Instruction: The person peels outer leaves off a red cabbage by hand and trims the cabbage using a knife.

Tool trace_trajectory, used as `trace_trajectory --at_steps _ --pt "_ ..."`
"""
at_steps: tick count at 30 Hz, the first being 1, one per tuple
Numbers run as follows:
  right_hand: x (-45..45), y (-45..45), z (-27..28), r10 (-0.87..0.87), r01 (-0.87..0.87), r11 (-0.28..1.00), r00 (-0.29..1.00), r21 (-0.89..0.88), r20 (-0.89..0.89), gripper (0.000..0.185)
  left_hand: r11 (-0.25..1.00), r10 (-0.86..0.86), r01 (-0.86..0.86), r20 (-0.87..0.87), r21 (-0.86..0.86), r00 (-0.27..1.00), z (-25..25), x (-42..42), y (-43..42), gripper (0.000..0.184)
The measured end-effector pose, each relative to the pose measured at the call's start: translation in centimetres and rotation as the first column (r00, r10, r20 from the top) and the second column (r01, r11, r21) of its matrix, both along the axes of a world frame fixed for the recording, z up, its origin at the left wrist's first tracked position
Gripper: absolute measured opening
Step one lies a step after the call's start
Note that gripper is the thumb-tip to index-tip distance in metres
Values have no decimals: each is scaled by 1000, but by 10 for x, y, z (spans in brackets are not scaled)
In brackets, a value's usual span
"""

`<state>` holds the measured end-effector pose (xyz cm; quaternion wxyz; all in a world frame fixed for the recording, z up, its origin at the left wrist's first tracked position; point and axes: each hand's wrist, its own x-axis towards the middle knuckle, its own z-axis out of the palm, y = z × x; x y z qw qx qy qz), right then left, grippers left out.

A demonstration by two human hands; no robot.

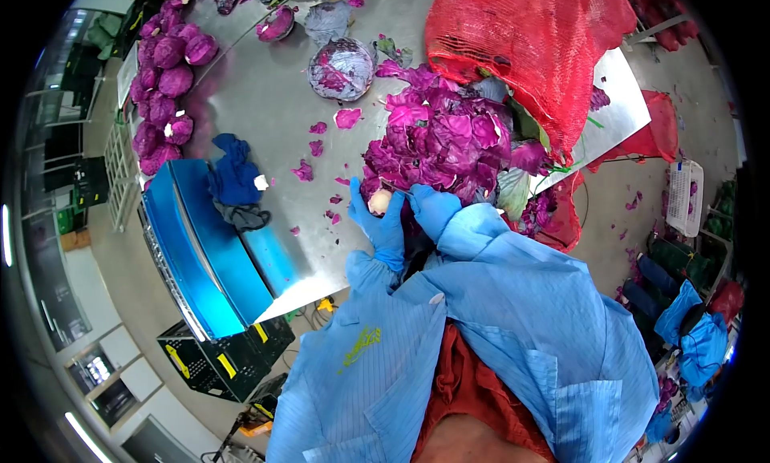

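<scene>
My left hand (379,222), in a blue glove, is wrapped round a purple cabbage whose pale cut core (379,202) faces up between thumb and fingers. Close on its right, my right hand (434,209), also blue-gloved, has its fingers curled at the cabbage's edge; whether it grips a tool or a leaf is too small to tell. A large heap of loose purple leaves (449,138) lies just beyond both hands on the metal table (265,78). Past the heap rests a whole unpeeled cabbage (342,68).
Peeled cabbages (175,80) are piled at the table's left edge. Nearer stand a blue metal box (210,246) and a blue cloth (233,172). A red mesh sack (521,46) covers the back right. Below the table are black crates (228,359). A person (702,347) is at far right.
</scene>
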<state>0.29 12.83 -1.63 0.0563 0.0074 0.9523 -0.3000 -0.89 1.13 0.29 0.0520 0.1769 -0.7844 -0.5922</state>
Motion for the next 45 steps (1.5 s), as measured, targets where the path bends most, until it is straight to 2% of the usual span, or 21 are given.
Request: trace_trajectory --at_steps 2,3,5,6,8,10,11,14,15,18,19,23,26,27,28,30,33,36,38,40,45 --pt "-3 2 -5 -51 51 999 998 6 -39 17 998 -52 52 -13 -21 999 -5 6 -7 85" --pt "-10 14 10 -41 40 999 998 -25 -52 21 997 -59 61 -41 54 997 -10 9 -12 87" --pt "-27 33 -5 -198 206 976 974 -65 109 32 976 -74 91 -91 199 993 -19 17 -24 91" --pt "-32 37 1 -200 226 960 966 -167 162 36 969 -88 109 -106 220 991 -17 15 -26 90" --pt "-34 32 2 -141 179 907 982 -382 125 35 954 -120 146 -115 263 986 -12 22 -29 89" --pt "-36 17 20 -72 107 878 993 -466 93 39 948 -146 184 -159 259 976 -24 22 -32 90" --pt "-38 14 38 2 82 913 978 -399 207 49 938 -146 187 -157 293 977 -27 24 -35 90" --pt "-31 0 42 35 -28 917 999 -398 12 56 925 -139 174 -126 339 982 -16 26 -30 93" --pt "-27 -7 14 21 -63 931 993 -361 -118 53 929 -155 191 -133 317 979 -15 27 -31 94" --pt "-37 -2 3 21 43 866 992 -497 123 44 941 -170 201 -135 274 976 -10 25 -35 97" --pt "-39 -2 9 -49 137 836 983 -531 177 32 936 -169 200 -130 290 977 -10 24 -35 97" --pt "-39 -9 -15 -99 248 624 966 -741 240 20 934 -190 232 -173 271 966 -28 22 -47 98" --pt "-57 11 1 -75 617 299 775 -728 627 17 922 -183 236 -191 308 964 -30 23 -49 99" --pt "-63 18 5 -119 584 287 808 -760 576 16 926 -181 235 -199 296 963 -31 22 -49 100" --pt "-69 24 22 -146 603 333 793 -725 592 23 929 -180 235 -205 285 962 -31 22 -49 100" --pt "-72 25 -2 -267 384 713 922 -587 279 43 930 -188 242 -207 277 960 -30 24 -48 100" --pt "-69 32 15 -97 207 915 946 -346 309 65 927 -217 269 -211 262 953 -28 21 -47 102" --pt "-64 25 29 251 -121 912 920 -392 300 75 916 -269 313 -196 249 943 -28 23 -47 102" --pt "-58 18 16 320 -242 936 886 -256 336 73 897 -299 347 -202 274 933 -35 25 -48 102" --pt "-62 24 11 337 -200 912 862 -359 377 69 906 -315 357 -203 226 927 -31 24 -48 100" --pt "-60 27 10 331 -215 921 871 -324 362 53 920 -349 380 -243 95 905 -29 21 -43 99"
